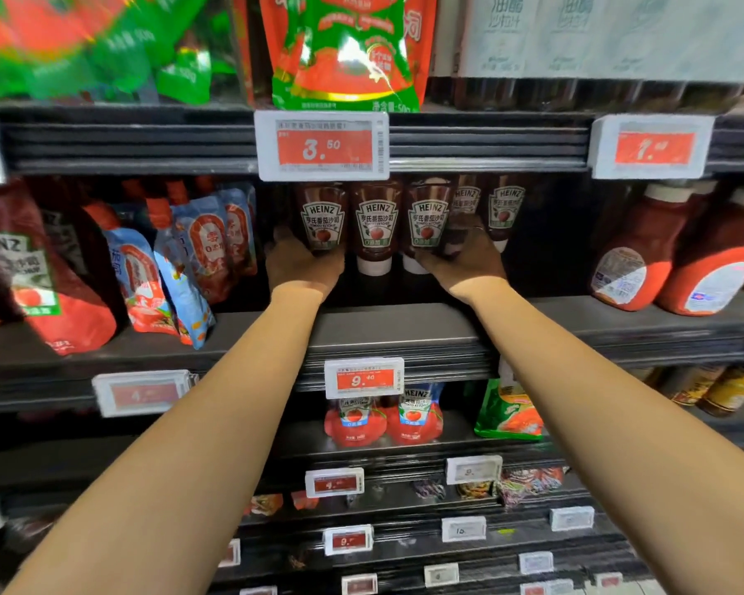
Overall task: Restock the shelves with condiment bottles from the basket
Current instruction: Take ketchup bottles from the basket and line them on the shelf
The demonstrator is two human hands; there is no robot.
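Note:
Several upside-down Heinz ketchup bottles stand in a row on the dark middle shelf. My left hand reaches in and grips the base of the leftmost ketchup bottle. My right hand grips the bottom of the third ketchup bottle, its fingers reaching back among the bottles behind. The middle ketchup bottle stands free between my hands, its white cap showing. The basket is out of view.
Blue-and-red sauce pouches lean at the left, beside a large Heinz pouch. Big ketchup bottles lie at the right. A price tag hangs just above my hands. Lower shelves hold more pouches.

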